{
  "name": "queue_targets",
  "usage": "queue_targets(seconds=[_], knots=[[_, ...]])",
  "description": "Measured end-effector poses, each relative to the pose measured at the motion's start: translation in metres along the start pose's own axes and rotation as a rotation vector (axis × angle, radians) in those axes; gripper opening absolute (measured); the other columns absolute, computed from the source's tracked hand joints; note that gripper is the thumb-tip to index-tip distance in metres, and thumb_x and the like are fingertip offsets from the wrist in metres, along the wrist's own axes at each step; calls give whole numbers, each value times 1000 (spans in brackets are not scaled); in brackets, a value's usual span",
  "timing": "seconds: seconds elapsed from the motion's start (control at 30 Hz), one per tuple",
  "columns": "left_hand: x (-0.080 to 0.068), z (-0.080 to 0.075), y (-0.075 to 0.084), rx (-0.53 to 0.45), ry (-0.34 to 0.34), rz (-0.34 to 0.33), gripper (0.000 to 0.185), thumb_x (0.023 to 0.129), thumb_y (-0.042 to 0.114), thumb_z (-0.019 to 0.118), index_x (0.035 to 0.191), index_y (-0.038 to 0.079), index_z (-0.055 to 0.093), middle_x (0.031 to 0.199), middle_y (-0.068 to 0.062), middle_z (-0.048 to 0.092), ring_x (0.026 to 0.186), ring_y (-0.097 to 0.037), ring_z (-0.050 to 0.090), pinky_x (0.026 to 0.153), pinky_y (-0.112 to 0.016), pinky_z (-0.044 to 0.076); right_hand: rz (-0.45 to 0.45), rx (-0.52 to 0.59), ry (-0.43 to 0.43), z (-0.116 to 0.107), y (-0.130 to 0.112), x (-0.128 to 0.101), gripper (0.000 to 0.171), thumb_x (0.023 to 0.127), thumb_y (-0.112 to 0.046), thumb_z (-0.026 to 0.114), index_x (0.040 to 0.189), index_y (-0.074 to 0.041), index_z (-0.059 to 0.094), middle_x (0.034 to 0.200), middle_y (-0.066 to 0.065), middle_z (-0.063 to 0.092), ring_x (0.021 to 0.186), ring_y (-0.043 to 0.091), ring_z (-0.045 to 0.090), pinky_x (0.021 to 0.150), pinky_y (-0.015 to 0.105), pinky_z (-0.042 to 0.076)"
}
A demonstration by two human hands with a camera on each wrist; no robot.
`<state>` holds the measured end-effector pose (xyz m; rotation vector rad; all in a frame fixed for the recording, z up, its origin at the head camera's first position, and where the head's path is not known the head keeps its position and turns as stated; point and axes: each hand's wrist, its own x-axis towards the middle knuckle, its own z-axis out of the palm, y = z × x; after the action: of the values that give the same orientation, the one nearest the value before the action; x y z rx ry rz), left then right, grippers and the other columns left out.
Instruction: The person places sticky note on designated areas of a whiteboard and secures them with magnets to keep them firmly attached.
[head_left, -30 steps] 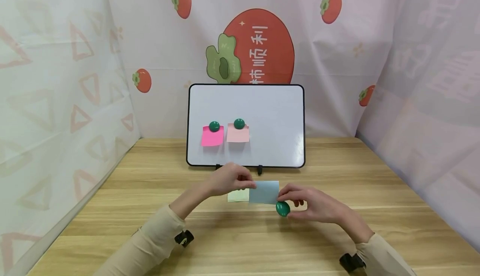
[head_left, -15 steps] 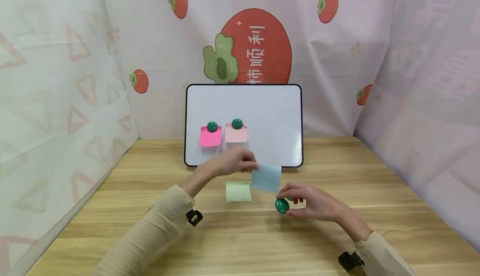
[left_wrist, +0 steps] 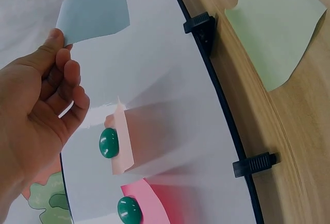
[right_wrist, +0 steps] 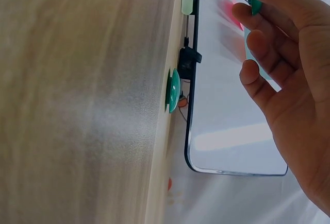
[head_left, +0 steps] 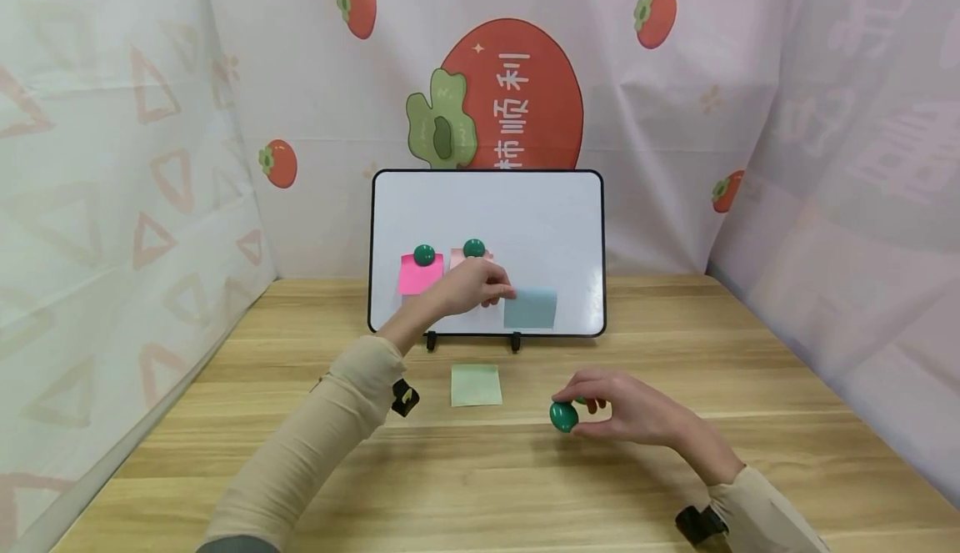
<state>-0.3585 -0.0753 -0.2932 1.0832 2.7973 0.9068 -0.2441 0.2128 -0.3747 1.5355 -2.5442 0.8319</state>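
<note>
My left hand point(head_left: 467, 288) pinches a light blue sticky note point(head_left: 532, 311) by one corner between thumb and forefinger. The note overlaps the lower part of the whiteboard point(head_left: 555, 228) in the head view. In the left wrist view the blue note point(left_wrist: 98, 13) stretches away from the fingertips. Low over the table, my right hand point(head_left: 633, 407) holds a round green magnet point(head_left: 564, 417) between thumb and fingertips. Behind those fingers a second green magnet point(right_wrist: 174, 91) lies on the table. A pale green sticky note point(head_left: 476, 386) lies in front of the board.
Green magnets point(left_wrist: 109, 142) hold a light pink note point(left_wrist: 124, 141) and a bright pink note point(head_left: 420, 278) on the board's left half. Black stand feet point(head_left: 516, 342) stick out below the board. Printed cloth point(head_left: 637, 111) hangs behind and along both sides of the wooden table point(head_left: 465, 486).
My left hand has lifted the blue note from beside the pale green note and carried it forward and up to the whiteboard. The right hand with its magnet has stayed nearly still.
</note>
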Motion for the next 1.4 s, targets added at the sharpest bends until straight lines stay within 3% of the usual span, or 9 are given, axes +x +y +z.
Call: queue_targets(seconds=[0.17,0.5,0.83,0.97,1.17,1.4], knots=[[14,-5,-6,11,32,-36,20,97,29,64,88,14,72,72,-8,61,63,-13,49,59,-25,37,25,7,-15,1,1,0,35,89,-29,75,121,-18,69,106,-12,64,80,4,55,66,25,53],[36,-12,-25,-2,86,-92,22,98,30,64,93,11,73,78,-15,64,63,-14,53,57,-25,37,5,-11,-22,1,0,0,33,90,-29,75,121,-19,69,104,-13,63,78,5,56,66,24,53],[49,-16,-39,9,148,-156,24,99,31,62,100,10,75,63,-3,56,56,-13,48,55,-26,37,-4,-28,-21,1,0,2,33,89,-26,75,120,-19,69,104,-12,63,78,5,56,67,21,52],[55,-15,-42,44,164,-189,25,98,31,62,100,11,75,68,-4,60,58,-13,50,56,-25,39,-5,-26,-23,1,1,2,33,89,-26,75,121,-18,69,104,-13,63,77,9,57,67,20,51],[63,-11,-45,132,207,-172,26,96,32,65,102,10,77,88,-2,71,67,-12,56,63,-24,43,-18,-27,-13,3,3,1,33,88,-24,76,121,-18,69,104,-12,63,77,8,57,66,21,52],[69,-9,-44,195,281,-145,25,94,30,68,101,8,78,89,-5,74,65,-10,60,62,-23,45,-70,-52,14,3,5,0,34,87,-19,77,120,-16,69,102,-11,63,76,10,59,64,22,53]])
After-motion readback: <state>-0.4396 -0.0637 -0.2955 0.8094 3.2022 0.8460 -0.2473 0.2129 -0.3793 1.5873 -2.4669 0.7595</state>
